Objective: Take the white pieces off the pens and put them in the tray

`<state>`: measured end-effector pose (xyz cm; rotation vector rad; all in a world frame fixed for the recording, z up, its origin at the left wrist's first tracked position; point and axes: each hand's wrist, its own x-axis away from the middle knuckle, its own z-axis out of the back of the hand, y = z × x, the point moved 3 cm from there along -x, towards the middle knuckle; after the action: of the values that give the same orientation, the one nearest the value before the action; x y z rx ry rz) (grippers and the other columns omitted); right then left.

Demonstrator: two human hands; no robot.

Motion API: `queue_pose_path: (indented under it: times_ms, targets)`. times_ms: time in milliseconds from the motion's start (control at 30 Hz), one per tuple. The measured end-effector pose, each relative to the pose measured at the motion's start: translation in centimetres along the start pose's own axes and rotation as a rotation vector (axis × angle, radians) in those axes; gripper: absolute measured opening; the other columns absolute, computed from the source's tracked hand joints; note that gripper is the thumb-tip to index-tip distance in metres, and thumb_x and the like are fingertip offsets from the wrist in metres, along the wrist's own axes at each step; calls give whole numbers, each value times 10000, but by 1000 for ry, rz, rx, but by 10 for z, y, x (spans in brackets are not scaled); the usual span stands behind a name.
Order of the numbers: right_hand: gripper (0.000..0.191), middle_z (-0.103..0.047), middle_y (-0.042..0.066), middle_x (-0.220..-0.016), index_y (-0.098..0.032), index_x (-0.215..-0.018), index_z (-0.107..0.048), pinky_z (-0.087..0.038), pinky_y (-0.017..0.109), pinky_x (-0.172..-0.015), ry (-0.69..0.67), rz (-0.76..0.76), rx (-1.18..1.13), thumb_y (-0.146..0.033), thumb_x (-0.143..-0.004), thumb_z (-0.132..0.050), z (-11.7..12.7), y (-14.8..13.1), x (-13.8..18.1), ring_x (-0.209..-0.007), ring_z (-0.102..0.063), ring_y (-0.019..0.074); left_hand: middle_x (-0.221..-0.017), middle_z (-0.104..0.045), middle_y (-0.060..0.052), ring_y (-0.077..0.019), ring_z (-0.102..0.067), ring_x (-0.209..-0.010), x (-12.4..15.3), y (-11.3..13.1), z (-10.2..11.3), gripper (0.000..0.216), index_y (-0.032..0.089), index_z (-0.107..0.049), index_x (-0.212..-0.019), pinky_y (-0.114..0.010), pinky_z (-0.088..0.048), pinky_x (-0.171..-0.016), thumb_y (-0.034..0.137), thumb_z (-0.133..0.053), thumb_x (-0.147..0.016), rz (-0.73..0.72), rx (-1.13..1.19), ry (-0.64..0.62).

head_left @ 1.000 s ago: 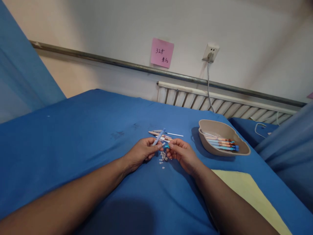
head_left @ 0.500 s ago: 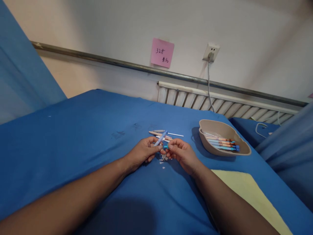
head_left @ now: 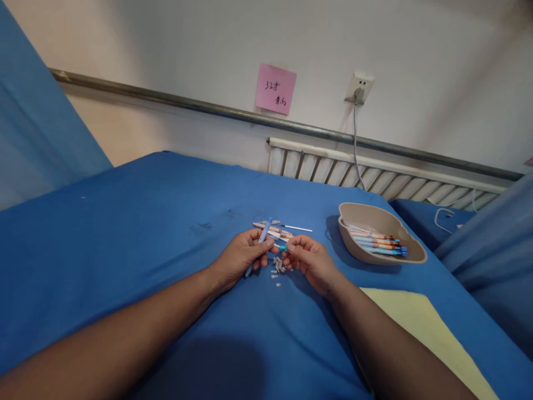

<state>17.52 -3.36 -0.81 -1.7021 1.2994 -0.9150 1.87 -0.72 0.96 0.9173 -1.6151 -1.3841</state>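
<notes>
My left hand (head_left: 239, 254) is closed around a light blue pen barrel (head_left: 265, 230), which slants up between thumb and fingers. My right hand (head_left: 312, 260) pinches a small teal pen part (head_left: 283, 248). A short white piece joins its left side and reaches the left fingertips; I cannot make out whether the left hand grips it too. Below the fingers, several small white plastic pieces (head_left: 278, 265) lie on the cloth. Just beyond the hands is a loose pile of peach and white pen parts (head_left: 275, 229), with a thin white refill (head_left: 298, 228) on its right.
A beige bin (head_left: 350, 213) holding several pens (head_left: 377, 244) stands to the right. Nearer lies a yellow cloth (head_left: 412, 311). Blue cloth (head_left: 145, 222) covers the table. Behind are a radiator (head_left: 316, 166), a metal rail (head_left: 200, 109), a pink note (head_left: 275, 89) and a plugged-in socket (head_left: 359, 89).
The blue barrel has swung more upright and shifted left, away from the teal part. A white piece now shows between the left fingertips and the teal part. The right hand has barely moved.
</notes>
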Motion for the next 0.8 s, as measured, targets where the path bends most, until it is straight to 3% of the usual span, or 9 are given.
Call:
queue_pose_path:
  times_ms: [167, 333, 533, 800]
  targets:
    - [297, -645, 15, -666, -164, -780, -577, -457, 235, -534, -5, -1, 2, -359, -652, -760, 0, 0, 0, -544, -577, 107, -777, -664, -23, -32, -452, -401, -1, 0, 0, 377, 144, -546, -938, -155, -283, -344, 438, -660, -732, 6, 9, 20]
    - [289, -632, 7, -624, -165, -762, -578, -440, 227, -504, 29, -7, 36, -357, -644, -758, 4, 1, -3, -509, -559, 103, -798, -662, -29, -27, -445, -405, -1, -1, 0, 334, 148, -530, -857, -158, -262, -356, 397, -690, -703, -3, 19, 21]
    - [291, -598, -14, -583, -154, -781, -597, -392, 187, -454, 47, -47, 81, -379, -658, -735, 5, 3, -3, -458, -516, 70, -474, -505, 61, -46, -373, -365, -1, -4, 0, 290, 149, -546, -831, -165, -237, -370, 383, -675, -721, -3, -69, 15]
    - [314, -573, -29, -553, -159, -740, -565, -336, 162, -371, 68, 48, 196, -424, -672, -719, -5, 1, 0, -422, -496, 69, -509, -514, 52, -67, -447, -437, -2, -4, -2, 274, 137, -571, -789, -181, -332, -427, 366, -689, -698, -66, -197, 32]
